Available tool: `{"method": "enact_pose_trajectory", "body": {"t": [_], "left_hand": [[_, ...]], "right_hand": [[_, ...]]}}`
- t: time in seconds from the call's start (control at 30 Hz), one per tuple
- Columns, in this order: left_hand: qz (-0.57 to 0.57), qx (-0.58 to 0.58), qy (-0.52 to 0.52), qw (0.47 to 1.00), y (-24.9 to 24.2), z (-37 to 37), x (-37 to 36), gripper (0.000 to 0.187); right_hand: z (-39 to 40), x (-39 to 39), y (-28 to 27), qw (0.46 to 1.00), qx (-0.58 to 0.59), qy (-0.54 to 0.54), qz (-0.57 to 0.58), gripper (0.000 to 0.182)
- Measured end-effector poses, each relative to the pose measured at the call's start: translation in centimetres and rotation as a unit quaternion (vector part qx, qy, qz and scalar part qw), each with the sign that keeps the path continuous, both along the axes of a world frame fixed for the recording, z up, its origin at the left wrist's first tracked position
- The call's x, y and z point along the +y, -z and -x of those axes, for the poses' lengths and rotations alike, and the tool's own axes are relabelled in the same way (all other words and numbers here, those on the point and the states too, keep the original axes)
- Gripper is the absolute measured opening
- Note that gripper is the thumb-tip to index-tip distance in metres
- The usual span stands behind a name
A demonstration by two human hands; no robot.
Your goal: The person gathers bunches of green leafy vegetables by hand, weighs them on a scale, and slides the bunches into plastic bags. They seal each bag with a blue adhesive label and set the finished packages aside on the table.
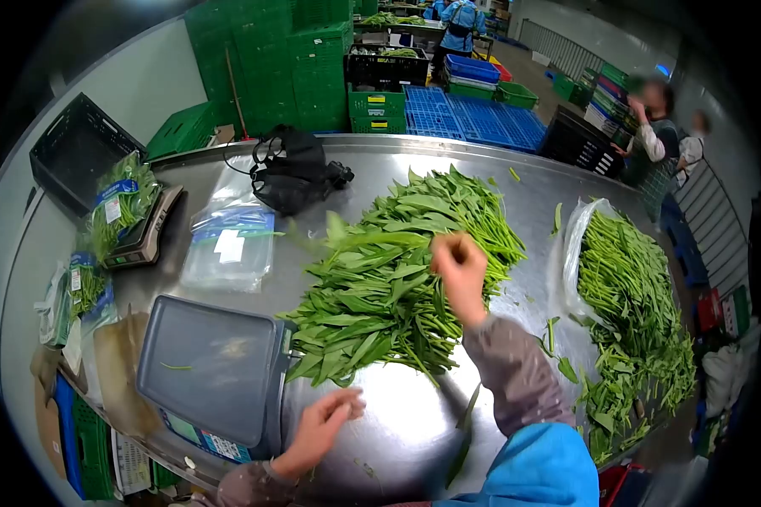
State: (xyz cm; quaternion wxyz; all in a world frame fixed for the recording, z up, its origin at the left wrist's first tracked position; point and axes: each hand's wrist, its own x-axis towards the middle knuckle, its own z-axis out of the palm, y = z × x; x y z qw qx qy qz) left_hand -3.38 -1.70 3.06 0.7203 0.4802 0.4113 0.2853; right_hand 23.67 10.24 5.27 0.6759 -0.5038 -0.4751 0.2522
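A large pile of water spinach (372, 313), long leaves to the left and cut stems to the right, lies on the steel table. Over its right side, my right hand (461, 266) is closed in a pinch on a water spinach stalk (380, 240). The stalk stretches left from my fingers, and its leafy tip is smeared by motion. My left hand (321, 429) hovers in front of the pile, near the grey weighing scale (216, 359), fingers apart and with nothing visible in it. Flat clear plastic bags (228, 249) with blue print lie behind the scale.
A second heap of greens (634, 296) spills from a clear bag at right. A black backpack (292, 173) sits at the back. Filled bags (123, 207) rest on another scale at left, beside a black crate (84, 152). Co-workers (654, 139) stand beyond the table.
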Motion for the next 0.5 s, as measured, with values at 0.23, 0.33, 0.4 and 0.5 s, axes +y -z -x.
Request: {"method": "enact_pose_trajectory", "body": {"t": [0.23, 0.33, 0.4, 0.5], "left_hand": [[0.240, -0.311, -0.076, 0.916, 0.9, -4.4, 2.6, 0.033], [0.259, -0.226, -0.106, 0.933, 1.7, -3.9, 1.9, 0.023], [0.257, -0.226, -0.091, 0.935, 2.1, -3.9, 1.0, 0.023], [0.245, -0.228, -0.070, 0.940, 2.5, -4.1, 0.3, 0.023]], "right_hand": [[4.9, -11.7, 3.1, 0.953, -0.165, -0.243, 0.076, 0.013], [-0.2, -7.8, 4.9, 0.970, -0.203, -0.081, 0.104, 0.014], [-5.6, -4.3, 6.4, 0.949, -0.299, 0.064, 0.074, 0.011], [-9.9, -0.9, 6.5, 0.860, -0.471, 0.144, 0.137, 0.014]]}}
